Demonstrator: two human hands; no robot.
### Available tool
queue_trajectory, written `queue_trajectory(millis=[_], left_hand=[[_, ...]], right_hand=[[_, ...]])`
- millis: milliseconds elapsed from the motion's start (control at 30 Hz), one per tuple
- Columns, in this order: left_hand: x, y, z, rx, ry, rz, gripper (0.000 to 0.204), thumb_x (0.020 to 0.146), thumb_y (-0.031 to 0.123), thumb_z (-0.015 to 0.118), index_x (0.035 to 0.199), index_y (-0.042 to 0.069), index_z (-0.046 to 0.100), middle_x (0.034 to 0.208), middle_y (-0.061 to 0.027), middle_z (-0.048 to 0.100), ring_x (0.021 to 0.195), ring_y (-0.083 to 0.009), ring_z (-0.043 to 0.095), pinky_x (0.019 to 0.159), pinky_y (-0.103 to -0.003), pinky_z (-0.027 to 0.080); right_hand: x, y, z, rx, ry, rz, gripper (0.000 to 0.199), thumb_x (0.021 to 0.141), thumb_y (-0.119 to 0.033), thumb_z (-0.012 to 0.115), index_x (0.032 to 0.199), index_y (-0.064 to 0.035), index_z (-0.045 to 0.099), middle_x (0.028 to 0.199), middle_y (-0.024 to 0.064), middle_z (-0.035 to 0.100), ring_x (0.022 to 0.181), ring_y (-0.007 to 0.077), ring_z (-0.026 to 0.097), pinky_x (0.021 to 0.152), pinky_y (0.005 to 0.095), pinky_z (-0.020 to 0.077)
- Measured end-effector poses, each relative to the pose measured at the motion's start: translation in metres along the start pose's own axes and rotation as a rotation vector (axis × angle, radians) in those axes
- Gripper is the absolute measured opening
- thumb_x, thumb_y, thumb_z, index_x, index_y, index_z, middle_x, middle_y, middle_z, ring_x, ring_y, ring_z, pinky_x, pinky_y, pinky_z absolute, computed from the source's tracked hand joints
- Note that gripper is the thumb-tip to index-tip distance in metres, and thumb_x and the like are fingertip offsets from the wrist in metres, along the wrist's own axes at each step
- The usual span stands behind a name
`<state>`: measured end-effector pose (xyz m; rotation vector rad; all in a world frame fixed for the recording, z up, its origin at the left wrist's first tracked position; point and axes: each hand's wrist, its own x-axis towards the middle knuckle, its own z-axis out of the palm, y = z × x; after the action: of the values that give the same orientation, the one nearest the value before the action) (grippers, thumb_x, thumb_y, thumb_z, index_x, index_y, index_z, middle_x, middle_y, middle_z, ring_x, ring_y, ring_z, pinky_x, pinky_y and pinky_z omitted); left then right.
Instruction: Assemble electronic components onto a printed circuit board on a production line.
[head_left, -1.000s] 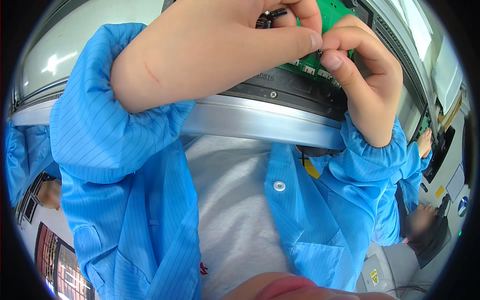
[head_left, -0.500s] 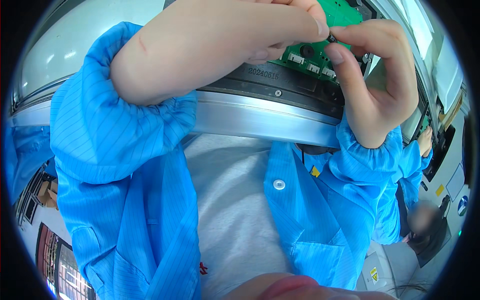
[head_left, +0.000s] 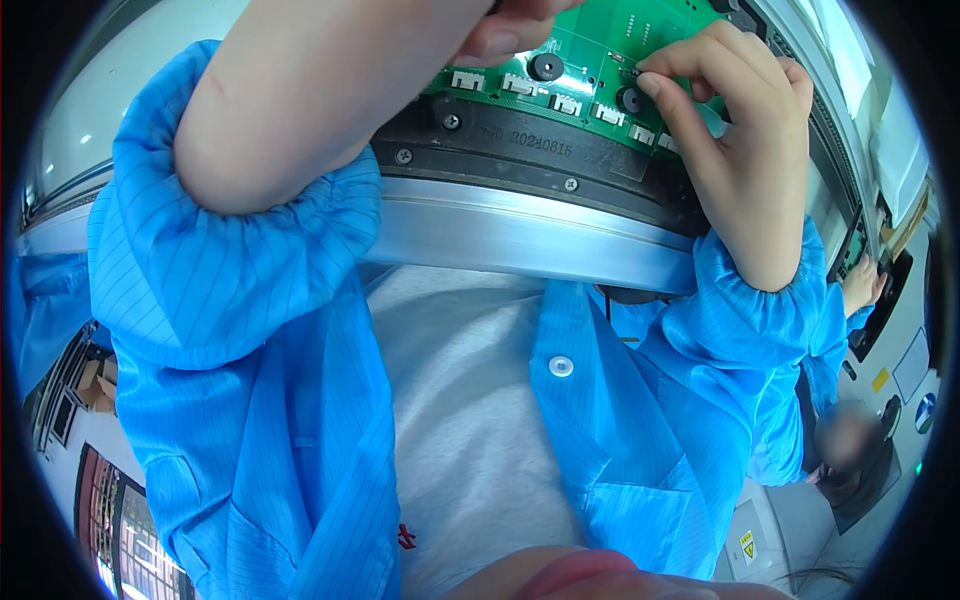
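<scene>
In front of me lies a green circuit board (head_left: 590,40) with black round buzzers and a row of white connectors along its near edge. My right hand (head_left: 735,95) is over the board's right part, thumb and index fingertip pinched together beside a black buzzer (head_left: 630,98). A tiny dark electronic component (head_left: 629,71) shows at those fingertips, against the board. My left hand (head_left: 505,35) is over the board further left, partly cut off by the top edge. Its fingers are curled, with a bit of something dark at them that I cannot make out.
The board sits in a black frame (head_left: 480,150) with screws and stamped marks. A silver metal rail (head_left: 520,225) runs between it and my body. At the far right, another person's hand (head_left: 862,284) and blue sleeve show near a dark panel.
My hands were together over the board at a small black part. Now they are apart: the left has moved left and up, while the right fingertips have shifted left onto the board.
</scene>
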<state>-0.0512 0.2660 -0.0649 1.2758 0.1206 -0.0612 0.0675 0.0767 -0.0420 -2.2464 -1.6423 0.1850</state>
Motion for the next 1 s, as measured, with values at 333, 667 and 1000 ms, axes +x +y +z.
queue_trajectory(millis=[333, 667, 1000], left_hand=[[-0.001, 0.001, 0.006, 0.063, 0.053, -0.017, 0.042, 0.101, 0.036, 0.024, 0.072, 0.012, 0.042, 0.063, -0.0001, 0.038, 0.051, -0.009, 0.03, 0.056, -0.022, 0.031], [-0.002, -0.001, 0.0, 0.134, 0.061, 0.005, 0.042, 0.101, 0.037, 0.026, 0.074, 0.011, 0.044, 0.064, -0.0006, 0.04, 0.051, -0.0089, 0.031, 0.056, -0.022, 0.032], [0.005, 0.003, -0.001, -0.2, 0.061, -0.105, 0.035, 0.099, 0.033, 0.031, 0.089, 0.004, 0.048, 0.07, -0.0055, 0.049, 0.057, -0.0138, 0.044, 0.059, -0.025, 0.041]], right_hand=[[-0.002, -0.001, -0.003, -0.082, 0.001, -0.032, 0.009, 0.078, -0.013, 0.07, 0.078, -0.0092, 0.062, 0.075, -0.0017, 0.053, 0.068, 0.0132, 0.044, 0.087, 0.033, 0.0285], [-0.001, -0.003, -0.004, -0.122, -0.015, -0.013, 0.008, 0.079, -0.012, 0.07, 0.078, -0.0095, 0.062, 0.075, -0.0014, 0.053, 0.067, 0.0135, 0.043, 0.088, 0.0342, 0.0294], [0.001, 0.004, -0.005, -0.123, 0.002, -0.053, 0.009, 0.079, -0.013, 0.07, 0.079, -0.0102, 0.062, 0.076, -0.001, 0.055, 0.067, 0.0139, 0.046, 0.09, 0.036, 0.0305]])
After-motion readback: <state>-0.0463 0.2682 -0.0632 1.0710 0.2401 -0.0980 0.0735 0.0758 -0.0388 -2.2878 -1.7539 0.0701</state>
